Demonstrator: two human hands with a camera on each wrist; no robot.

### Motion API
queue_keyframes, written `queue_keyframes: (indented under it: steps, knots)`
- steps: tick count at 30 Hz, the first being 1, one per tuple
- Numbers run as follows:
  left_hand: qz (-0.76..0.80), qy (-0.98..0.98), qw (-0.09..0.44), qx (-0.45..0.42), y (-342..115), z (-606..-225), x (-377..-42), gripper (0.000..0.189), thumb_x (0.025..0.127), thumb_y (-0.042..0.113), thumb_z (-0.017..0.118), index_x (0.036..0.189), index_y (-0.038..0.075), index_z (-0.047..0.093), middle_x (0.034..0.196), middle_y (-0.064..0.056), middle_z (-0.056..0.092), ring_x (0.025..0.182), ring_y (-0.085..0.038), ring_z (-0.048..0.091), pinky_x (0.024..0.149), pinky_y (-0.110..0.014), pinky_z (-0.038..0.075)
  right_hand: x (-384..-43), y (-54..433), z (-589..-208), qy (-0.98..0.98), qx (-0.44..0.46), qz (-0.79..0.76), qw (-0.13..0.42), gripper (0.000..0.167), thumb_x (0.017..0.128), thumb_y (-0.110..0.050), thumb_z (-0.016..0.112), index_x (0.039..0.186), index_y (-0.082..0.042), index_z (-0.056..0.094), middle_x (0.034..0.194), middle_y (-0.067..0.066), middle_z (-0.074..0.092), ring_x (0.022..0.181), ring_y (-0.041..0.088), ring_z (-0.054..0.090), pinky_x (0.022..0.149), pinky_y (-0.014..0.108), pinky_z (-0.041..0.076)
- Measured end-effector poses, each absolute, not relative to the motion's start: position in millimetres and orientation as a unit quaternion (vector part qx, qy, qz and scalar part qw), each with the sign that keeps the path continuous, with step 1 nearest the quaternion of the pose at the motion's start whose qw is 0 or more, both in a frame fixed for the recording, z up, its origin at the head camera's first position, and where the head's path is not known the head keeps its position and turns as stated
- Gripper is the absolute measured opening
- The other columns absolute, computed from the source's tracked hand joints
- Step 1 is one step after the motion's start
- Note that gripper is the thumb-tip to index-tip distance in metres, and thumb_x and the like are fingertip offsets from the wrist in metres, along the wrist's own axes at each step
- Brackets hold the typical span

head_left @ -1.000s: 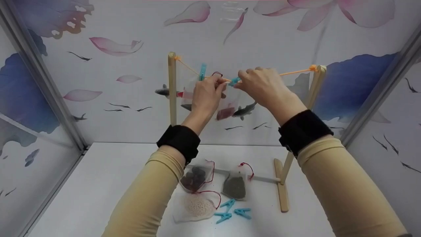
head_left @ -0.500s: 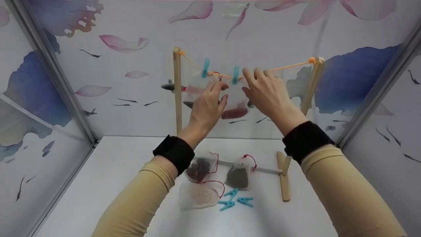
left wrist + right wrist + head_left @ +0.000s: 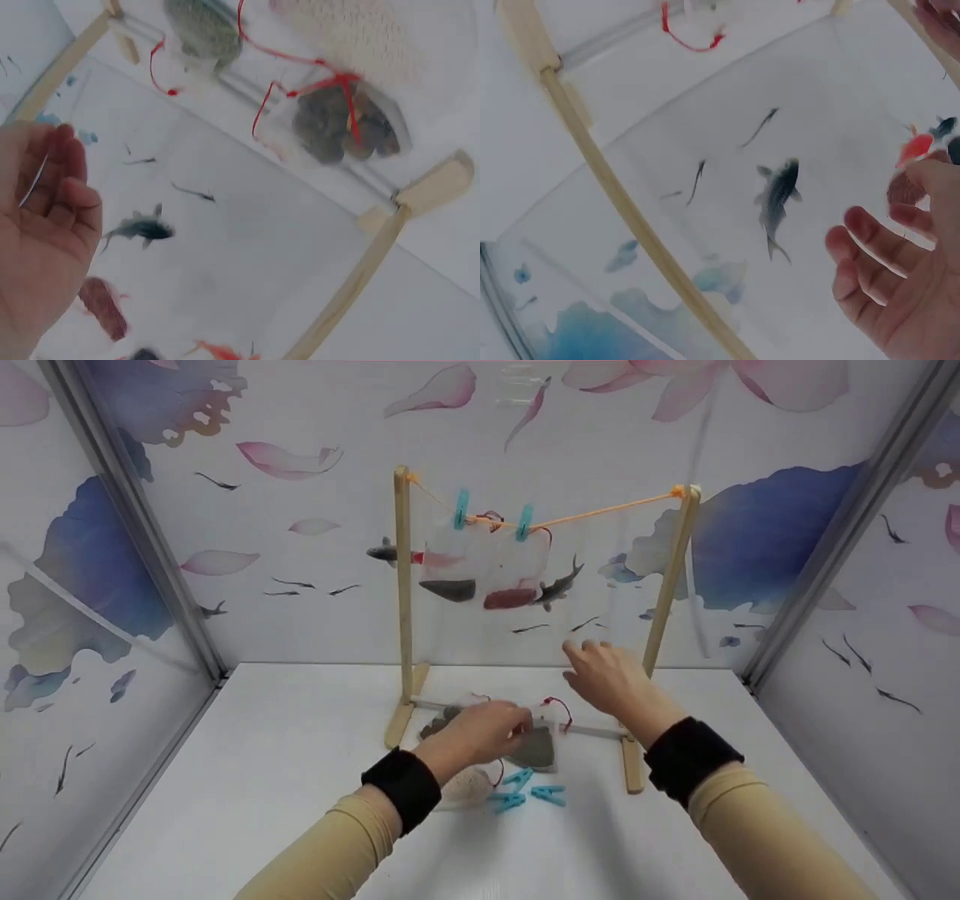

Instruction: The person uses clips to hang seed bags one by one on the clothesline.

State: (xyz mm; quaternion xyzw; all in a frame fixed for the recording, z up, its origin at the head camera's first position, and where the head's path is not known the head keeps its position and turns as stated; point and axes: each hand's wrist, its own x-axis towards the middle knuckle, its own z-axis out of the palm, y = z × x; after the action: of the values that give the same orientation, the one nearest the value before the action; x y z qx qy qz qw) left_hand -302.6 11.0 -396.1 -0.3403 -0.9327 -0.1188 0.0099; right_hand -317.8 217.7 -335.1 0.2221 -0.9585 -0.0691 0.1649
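In the head view my left hand [image 3: 484, 731] hovers over the mesh bags on the table, fingers loosely bent and holding nothing. It partly covers a bag of dark stones [image 3: 341, 124], a bag of grey-green grains [image 3: 538, 750] and a bag of cream grains [image 3: 463, 789]. My right hand [image 3: 609, 679] is in the air near the right post, fingers relaxed and holding nothing. Two blue clothespins [image 3: 524, 523] grip the orange cord [image 3: 600, 510]. From it hang a bag with dark contents [image 3: 450, 589] and a bag with reddish contents [image 3: 511, 598].
The cord runs between two wooden posts [image 3: 403, 585], whose feet [image 3: 634, 765] stand on the white table [image 3: 247, 780]. A pale crossbar [image 3: 589, 731] joins them low down. Three loose blue clothespins [image 3: 548, 794] lie in front of the bags. Printed panels enclose the back and sides.
Both hands have let go at the cord and come down, the left to just above the table bags, the right beside the right post. The second clothespin now stands upright on the cord.
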Motion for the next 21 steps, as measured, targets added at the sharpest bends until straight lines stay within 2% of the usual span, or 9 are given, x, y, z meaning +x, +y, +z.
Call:
queue_keyframes:
  steps: [2,4,8,11,14,19,21]
  knots:
    - [-0.094,-0.935,-0.049,-0.339,14.0,-417.8,-292.7,0.018,0.098,0.021,0.064,0.116,0.018,0.069,0.109,0.001,0.071,0.101,-0.014,0.067,0.088,-0.028,0.055,-307.4,221.1,-360.3,-0.964,0.229,-0.046,0.125,0.026,0.095,-0.023,0.067,0.112,-0.004,0.064,0.090,0.016,0.071,0.072,0.030,0.066,0.058,0.040,0.056]
    - [-0.082,-0.935,-0.073,-0.337,16.4,-440.6,-282.9,0.020,0.097,0.021,0.067,0.116,0.018,0.070,0.111,0.000,0.070,0.105,-0.015,0.065,0.091,-0.029,0.055,-296.8,225.0,-388.0,-0.964,0.247,-0.010,0.094,0.020,0.094,-0.022,0.068,0.105,-0.005,0.066,0.085,0.012,0.071,0.067,0.024,0.065,0.055,0.036,0.053]
    - [-0.072,-0.937,-0.036,-0.341,16.1,-484.2,-268.2,0.024,0.092,0.017,0.072,0.116,0.018,0.070,0.116,-0.001,0.068,0.109,-0.016,0.064,0.091,-0.029,0.054,-277.0,231.9,-444.2,-0.955,0.277,0.100,0.006,0.018,0.096,-0.021,0.066,0.104,-0.004,0.067,0.082,0.008,0.070,0.067,0.017,0.062,0.058,0.032,0.050]
    - [-0.087,-0.941,0.002,-0.326,12.8,-509.4,-262.9,0.028,0.090,0.012,0.074,0.116,0.016,0.068,0.113,-0.003,0.067,0.105,-0.018,0.065,0.086,-0.029,0.055,-265.1,234.1,-478.3,-0.939,0.266,0.194,-0.097,0.021,0.098,-0.023,0.063,0.107,-0.004,0.067,0.085,0.007,0.071,0.069,0.013,0.061,0.062,0.030,0.050]
    - [-0.121,-0.947,0.017,-0.296,11.7,-521.9,-259.3,0.029,0.087,0.008,0.075,0.113,0.014,0.066,0.107,-0.005,0.068,0.098,-0.019,0.066,0.080,-0.030,0.056,-254.6,233.5,-501.3,-0.917,0.233,0.280,-0.163,0.023,0.100,-0.025,0.060,0.111,-0.005,0.067,0.091,0.007,0.072,0.071,0.013,0.063,0.063,0.029,0.050]
    - [-0.165,-0.954,0.021,-0.248,15.4,-522.5,-250.7,0.022,0.084,0.000,0.075,0.099,0.013,0.065,0.094,-0.004,0.068,0.087,-0.018,0.066,0.074,-0.030,0.054,-238.6,228.5,-513.5,-0.896,0.179,0.362,-0.185,0.030,0.101,-0.030,0.058,0.117,-0.006,0.065,0.098,0.008,0.073,0.074,0.017,0.067,0.067,0.032,0.053]
    - [-0.175,-0.956,0.015,-0.236,15.5,-518.8,-245.3,0.023,0.083,-0.001,0.075,0.099,0.012,0.065,0.093,-0.004,0.069,0.086,-0.019,0.066,0.073,-0.031,0.054,-233.0,226.4,-515.3,-0.891,0.167,0.375,-0.193,0.033,0.101,-0.033,0.058,0.119,-0.006,0.064,0.101,0.008,0.072,0.074,0.017,0.067,0.069,0.034,0.053]
